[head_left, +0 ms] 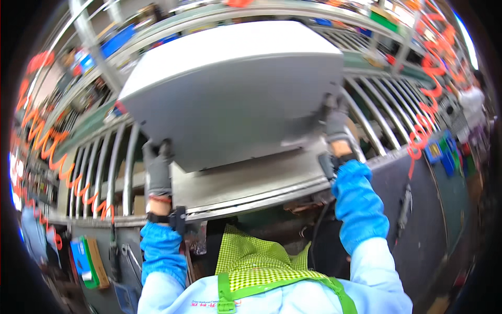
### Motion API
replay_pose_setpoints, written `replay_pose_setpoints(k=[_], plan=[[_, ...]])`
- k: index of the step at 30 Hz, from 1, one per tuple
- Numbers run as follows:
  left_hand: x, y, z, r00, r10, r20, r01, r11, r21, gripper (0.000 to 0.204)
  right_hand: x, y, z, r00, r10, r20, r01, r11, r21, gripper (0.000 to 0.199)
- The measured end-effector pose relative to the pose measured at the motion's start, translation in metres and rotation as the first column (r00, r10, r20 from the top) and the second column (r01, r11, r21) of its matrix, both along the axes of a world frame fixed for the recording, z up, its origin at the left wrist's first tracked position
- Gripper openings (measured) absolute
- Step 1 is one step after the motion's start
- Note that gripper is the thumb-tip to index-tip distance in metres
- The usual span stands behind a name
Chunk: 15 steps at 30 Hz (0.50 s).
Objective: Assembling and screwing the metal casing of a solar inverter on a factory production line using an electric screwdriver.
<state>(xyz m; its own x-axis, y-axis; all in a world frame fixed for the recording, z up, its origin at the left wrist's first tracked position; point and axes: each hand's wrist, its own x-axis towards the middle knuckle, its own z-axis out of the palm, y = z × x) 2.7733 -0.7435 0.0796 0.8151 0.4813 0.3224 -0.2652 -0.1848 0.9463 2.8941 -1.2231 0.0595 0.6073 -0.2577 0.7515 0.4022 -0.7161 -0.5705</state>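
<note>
A large box-shaped sheet-metal casing (235, 104), bright on top and grey on the side facing me, is tilted over the metal plate (230, 191) in the roller line. My left hand (158, 165), in a dark grey glove, grips its near lower left corner. At the right side, higher up, my right hand (335, 119) in a matching glove has hold of the casing too. Blue sleeve covers reach up to both wrists. The fingertips are partly blurred, and the casing's far side is hidden.
Conveyor rollers (374, 118) run on both sides of the plate. Orange coiled air hoses (44, 138) hang left and right, with a hand tool (404, 209) at the right. Shelving with parts stands behind. Another person (472, 107) is at the far right.
</note>
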Motion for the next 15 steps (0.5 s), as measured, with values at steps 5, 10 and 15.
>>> replay_pose_setpoints(k=[5,10,15], plan=[[0.005,0.038,-0.014,0.993,-0.075,0.088,0.066,0.992,0.105,0.040,-0.041,0.035,0.046,0.926,0.367,-0.086,-0.293,0.844,0.449,0.043],[-0.020,0.045,0.003,0.989,-0.143,-0.030,0.143,0.990,0.009,0.031,-0.089,0.010,0.088,0.824,0.229,-0.519,-0.310,0.948,-0.075,0.058],[-0.011,0.065,-0.009,0.989,-0.143,0.027,0.143,0.990,0.000,0.025,-0.168,-0.114,0.073,0.918,0.054,-0.394,-0.271,0.810,-0.520,0.053]])
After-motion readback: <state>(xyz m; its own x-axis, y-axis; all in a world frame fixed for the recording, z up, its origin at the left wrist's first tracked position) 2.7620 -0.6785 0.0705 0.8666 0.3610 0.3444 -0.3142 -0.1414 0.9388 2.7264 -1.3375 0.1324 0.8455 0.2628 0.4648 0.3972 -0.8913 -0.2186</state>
